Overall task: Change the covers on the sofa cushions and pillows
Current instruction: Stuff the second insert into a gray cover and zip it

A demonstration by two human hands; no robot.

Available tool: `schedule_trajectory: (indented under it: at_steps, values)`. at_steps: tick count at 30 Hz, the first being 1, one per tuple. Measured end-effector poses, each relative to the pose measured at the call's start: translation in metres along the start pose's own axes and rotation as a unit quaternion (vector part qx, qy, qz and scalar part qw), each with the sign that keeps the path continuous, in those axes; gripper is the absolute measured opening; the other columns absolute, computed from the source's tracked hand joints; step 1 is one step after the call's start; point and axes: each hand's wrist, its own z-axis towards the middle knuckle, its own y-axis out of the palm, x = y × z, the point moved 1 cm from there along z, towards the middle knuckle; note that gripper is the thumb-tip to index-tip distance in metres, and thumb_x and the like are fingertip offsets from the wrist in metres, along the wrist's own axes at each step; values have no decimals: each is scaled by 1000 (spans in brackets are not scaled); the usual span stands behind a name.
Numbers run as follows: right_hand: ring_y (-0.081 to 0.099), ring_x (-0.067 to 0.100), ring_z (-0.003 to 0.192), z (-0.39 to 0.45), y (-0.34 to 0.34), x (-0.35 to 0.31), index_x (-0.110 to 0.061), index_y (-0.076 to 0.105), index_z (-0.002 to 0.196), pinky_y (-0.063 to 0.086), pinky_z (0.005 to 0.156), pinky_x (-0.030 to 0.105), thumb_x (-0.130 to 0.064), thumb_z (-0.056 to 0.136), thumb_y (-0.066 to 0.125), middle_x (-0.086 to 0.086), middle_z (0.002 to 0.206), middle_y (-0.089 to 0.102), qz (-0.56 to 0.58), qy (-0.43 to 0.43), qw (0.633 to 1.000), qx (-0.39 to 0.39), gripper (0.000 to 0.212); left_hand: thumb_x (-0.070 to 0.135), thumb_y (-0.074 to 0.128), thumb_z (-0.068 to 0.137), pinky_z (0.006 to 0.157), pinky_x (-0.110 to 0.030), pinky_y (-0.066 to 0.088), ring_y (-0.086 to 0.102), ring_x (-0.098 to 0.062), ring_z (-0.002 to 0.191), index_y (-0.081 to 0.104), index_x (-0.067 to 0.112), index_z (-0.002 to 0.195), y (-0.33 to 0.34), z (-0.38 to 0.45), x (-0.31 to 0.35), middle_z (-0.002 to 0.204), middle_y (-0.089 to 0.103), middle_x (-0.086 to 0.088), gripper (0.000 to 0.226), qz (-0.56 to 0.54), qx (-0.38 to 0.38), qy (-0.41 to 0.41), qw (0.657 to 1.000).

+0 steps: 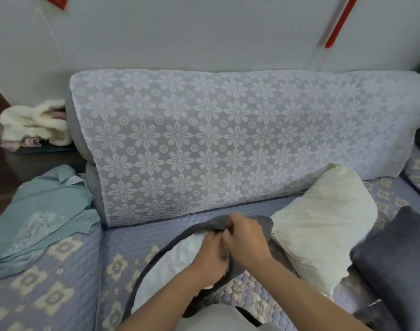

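Observation:
A white pillow insert (170, 266) lies on the sofa seat, partly inside a dark grey cover (252, 222) whose open edge curves around it. My left hand (210, 256) presses on the insert at the cover's opening, fingers curled on the fabric. My right hand (244, 237) pinches the grey cover's edge just above it. The two hands touch. A bare cream pillow (323, 225) leans to the right of them. A dark grey covered cushion (400, 259) sits at the far right.
The sofa back (204, 139) wears a white lace floral throw. The seat (61, 295) has a quilted lavender floral cover. A light teal garment (37, 211) lies at the left. A fluffy cream bundle (34, 125) rests on a dark side surface.

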Motion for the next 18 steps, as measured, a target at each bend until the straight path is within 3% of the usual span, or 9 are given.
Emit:
schedule_trajectory:
  at_steps: [2,4,6,8,10,11,13,15,18]
  values:
    - [57,20,75,2,1,7,-18,54,83,48,67,37,-20,84,59,-1,76,61,9,31,999,-16,6,15,55,88,118,-46,36,46,-21,138,18,32,158,4,-11,-4,154,38,8,82,-160,-82,-31,983]
    - [57,22,74,3,2,8,-18,52,82,47,66,38,-21,83,59,-1,75,60,-19,27,998,-56,7,15,59,85,120,-43,32,43,-21,140,15,32,158,5,-16,2,153,39,5,87,-159,-92,3,983]
    - [57,23,74,2,3,7,-19,51,85,45,63,38,-26,85,57,-2,76,60,-40,23,996,-78,9,10,58,85,121,-32,29,38,-10,142,34,24,151,6,-16,-1,149,42,8,72,-141,-41,53,988]
    - [57,26,76,5,1,9,-21,47,94,38,61,37,-26,88,54,-2,79,58,-67,30,995,-72,11,13,52,88,119,-25,30,35,-2,142,51,28,142,-4,-22,-19,150,39,15,57,-140,69,54,986]
    - [56,30,77,12,-2,17,-21,43,98,33,60,36,-21,89,52,0,81,56,-112,43,992,-48,12,26,47,88,113,-24,36,42,-6,136,62,26,130,-11,-35,-58,144,43,13,45,-60,180,37,981]
    - [58,31,79,14,1,22,-20,43,95,32,61,35,-20,90,51,2,83,57,-147,38,988,-37,10,32,48,87,110,-26,38,45,-11,132,62,24,127,-10,-48,-82,141,43,9,43,-1,191,15,981]
    - [59,33,82,18,9,35,-17,49,87,32,63,36,-16,85,55,6,84,59,-216,8,976,-23,7,45,48,90,111,-30,38,40,-19,135,56,26,132,0,-71,-124,146,38,3,47,94,104,-57,989]
    - [54,33,80,21,20,51,-13,56,78,35,65,39,-12,74,64,9,80,56,-280,-25,960,-20,9,60,32,92,117,-33,31,29,-24,145,46,34,144,16,-93,-157,159,26,-1,60,166,-11,-118,979]
    - [51,33,78,25,25,78,-10,58,76,43,66,43,-12,73,61,12,79,58,-345,-68,936,-21,4,52,24,105,120,-41,27,17,-32,151,26,38,157,30,-114,-184,167,10,-8,54,167,-57,-241,954]
